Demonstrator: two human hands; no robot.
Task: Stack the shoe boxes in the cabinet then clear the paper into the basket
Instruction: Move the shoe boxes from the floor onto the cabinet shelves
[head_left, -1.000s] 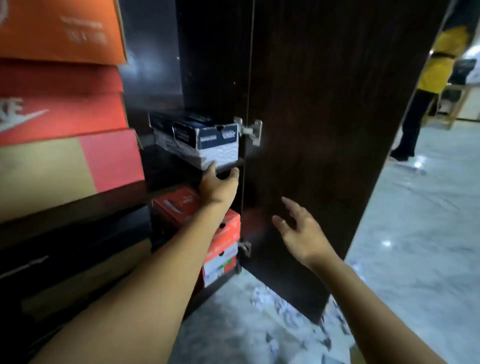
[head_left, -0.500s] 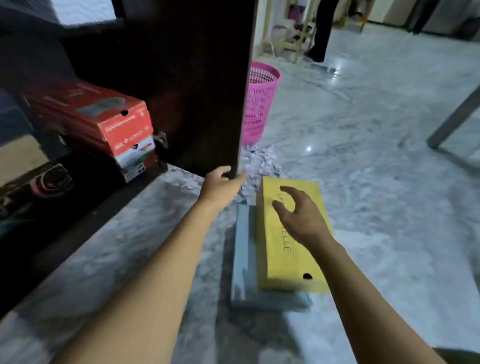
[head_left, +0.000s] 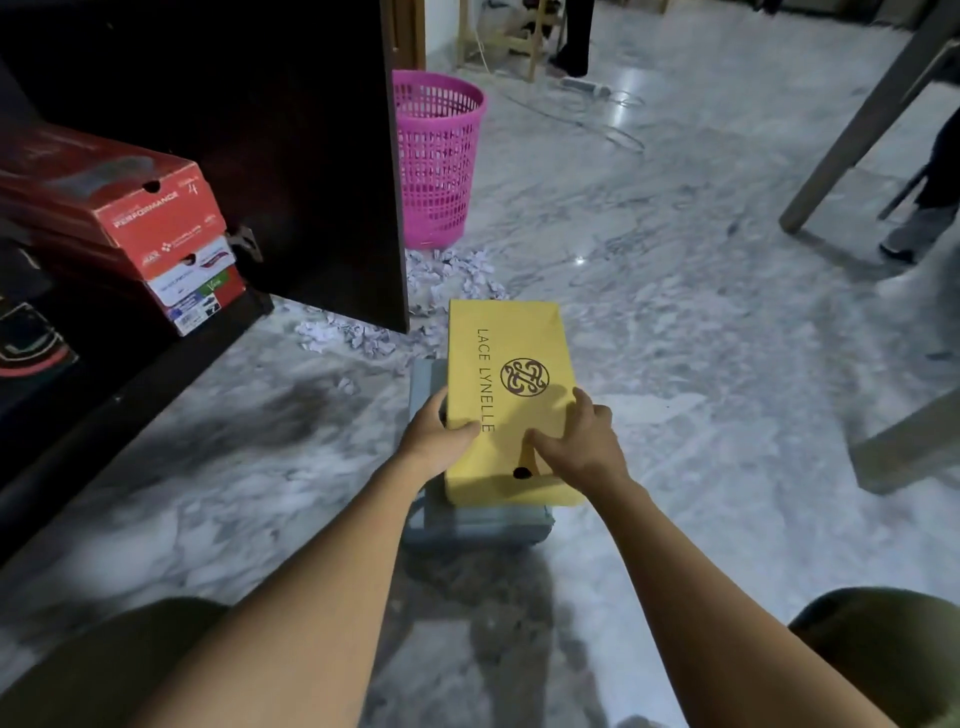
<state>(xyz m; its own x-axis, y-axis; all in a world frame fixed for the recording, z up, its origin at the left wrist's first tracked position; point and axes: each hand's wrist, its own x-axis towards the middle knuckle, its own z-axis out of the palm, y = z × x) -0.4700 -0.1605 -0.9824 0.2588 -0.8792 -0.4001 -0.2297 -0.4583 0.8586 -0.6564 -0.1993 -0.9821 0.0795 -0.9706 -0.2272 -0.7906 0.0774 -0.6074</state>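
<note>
While both hands grip it, the yellow shoe box (head_left: 506, 364) sits on a grey box (head_left: 478, 519) on the floor (head_left: 675, 364).
The left hand (head_left: 439, 439) clasps its left edge, the right hand (head_left: 576, 441) its right; beyond the yellow shoe box lie crumpled paper (head_left: 452, 270), then the pink basket (head_left: 436, 161).

A glossy grey-and-white marble floor (head_left: 675, 312) stretches back through the dim room, catching a pale glare of light near a white power strip (head_left: 584, 85) and its looping cable (head_left: 587, 122), with a slanted grey table leg (head_left: 857, 119) at the right and a light wooden frame (head_left: 519, 41) standing far behind
</note>
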